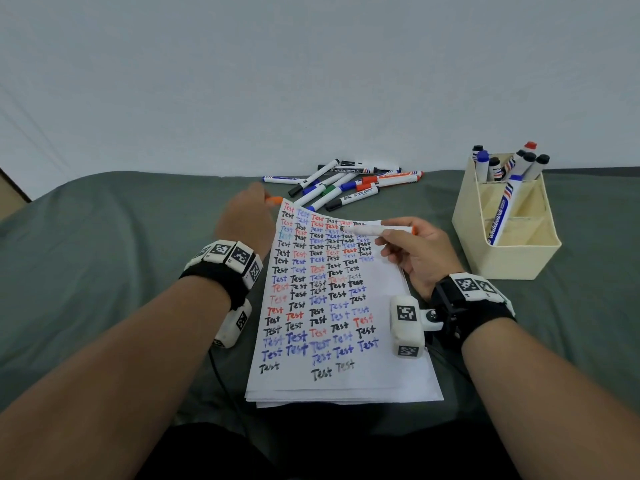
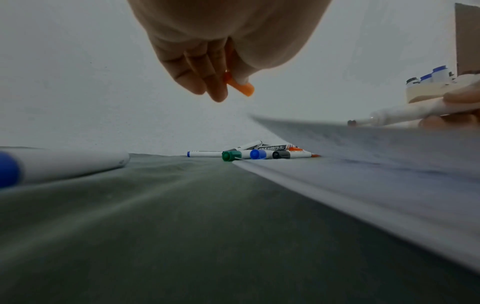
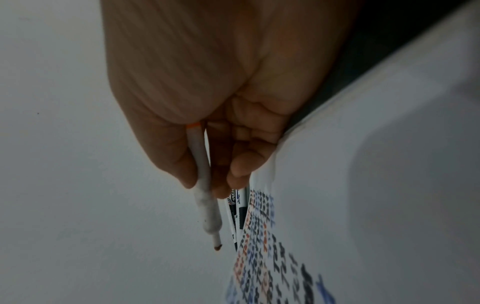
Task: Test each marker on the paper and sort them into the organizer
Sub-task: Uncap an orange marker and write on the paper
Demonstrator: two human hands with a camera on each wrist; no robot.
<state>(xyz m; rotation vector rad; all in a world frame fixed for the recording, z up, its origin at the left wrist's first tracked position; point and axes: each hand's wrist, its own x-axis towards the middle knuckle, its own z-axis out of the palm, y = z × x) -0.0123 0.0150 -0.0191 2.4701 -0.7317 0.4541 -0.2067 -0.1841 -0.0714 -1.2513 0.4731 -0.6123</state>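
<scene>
Presently, an uncapped marker [image 1: 379,230] is pinched between the thumb and fingers of the right hand [image 1: 420,252]. Its tip is directed leftward over the upper right area of the paper [image 1: 381,368]; whether the tip touches the sheet cannot be determined. An orange band is visible at the rear end of the marker barrel in the right wrist view.

An orange cap [image 2: 240,87] is pinched between the thumb and fingers of the left hand [image 1: 244,221], which is positioned just beside the upper left corner of the paper.

The paper is a stack of sheets laid on a grey-green cloth [image 1: 104,254]. The top sheet is filled with rows of the word "Test" in black, red and blue; its far edge is curled upward.

A pile [image 1: 343,185] of capped markers is located beyond the paper, near the backdrop [image 1: 311,81]. Black, blue, green and orange-red caps are seen among them.

A cream organizer [image 1: 512,261] is placed to the right of the paper. Several capped markers are stood upright in its rear compartment, and one blue-capped marker is leaned in a front compartment.

A further blue-capped marker [image 2: 64,166] is seen lying on the cloth in the left wrist view.
</scene>
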